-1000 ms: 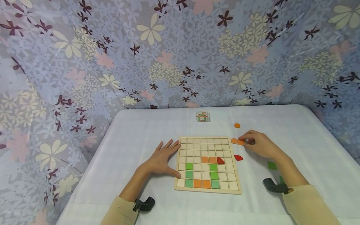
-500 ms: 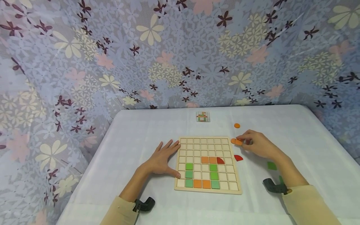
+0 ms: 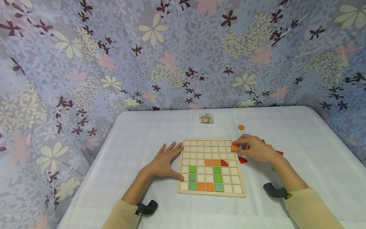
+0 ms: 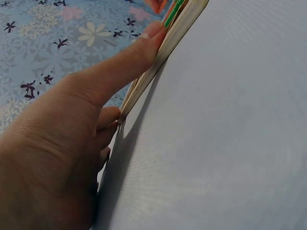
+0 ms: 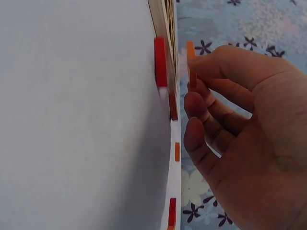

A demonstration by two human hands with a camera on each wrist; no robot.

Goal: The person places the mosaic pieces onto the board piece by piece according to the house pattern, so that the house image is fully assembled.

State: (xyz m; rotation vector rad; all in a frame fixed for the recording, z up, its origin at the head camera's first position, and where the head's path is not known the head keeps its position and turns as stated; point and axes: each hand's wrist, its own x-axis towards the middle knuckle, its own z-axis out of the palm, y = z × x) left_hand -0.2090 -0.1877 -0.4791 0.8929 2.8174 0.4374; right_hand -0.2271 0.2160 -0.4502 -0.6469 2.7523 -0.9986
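Observation:
My left hand [image 3: 166, 161] lies with spread, straight fingers at the left edge of a wooden grid board [image 3: 211, 195]; its thumb rests on the rim. In the left wrist view that thumb [image 4: 127, 62] touches the board's side. My right hand [image 3: 255, 148] pinches an orange square tile [image 3: 235, 148] between thumb and fingers over the board's upper right edge. The right wrist view has the orange tile [image 5: 191, 62] raised and seen edge-on. Green, orange and red tiles fill several cells, including a red quarter-circle [image 3: 224, 163] beside an orange tile [image 3: 216, 163].
A loose red quarter-circle [image 3: 242, 160] lies beside the board's right edge, and an orange disc [image 3: 241, 127] farther back. Red tiles [image 3: 279, 153] and a green tile [image 3: 273, 169] are partly hidden by my right arm. A small pattern card [image 3: 206, 118] lies behind the board.
My right hand has lifted the orange square tile from the table and carried it left to the board's edge. The left hand has stayed in place.

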